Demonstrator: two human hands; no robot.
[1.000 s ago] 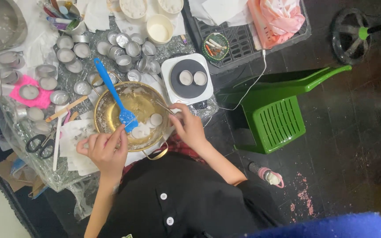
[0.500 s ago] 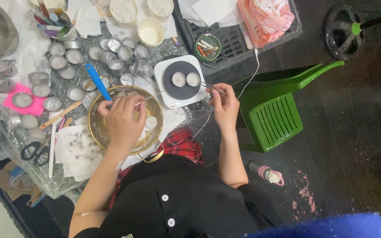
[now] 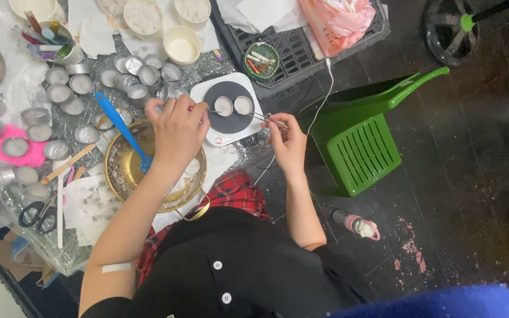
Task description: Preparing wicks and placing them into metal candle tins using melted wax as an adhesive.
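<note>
1. Gripping a pair of thin metal tongs, the right hand has its grip clamped on their handle end; their tips reach out from the grip to the two small tin cups that sit on the dark plate of the white hotplate.
2. The left hand hovers above the far rim of the brass bowl, fingers drawn together as if pinching something small; what it pinches I cannot tell.
3. A second ago both hands were down over the bowl and the right one lay at its rim; half a second ago the right hand had swung to the hotplate; now the tongs meet the cups, so the work has shifted from bowl to hotplate.
4. The blue spatula leans in the bowl, just left of the left hand's grip, no longer held.
5. Beyond the left grip stand many empty and filled tin cups on the foil-covered tabletop; scissors lie well to its left; a green plastic stool stands right of the right hand.
</note>
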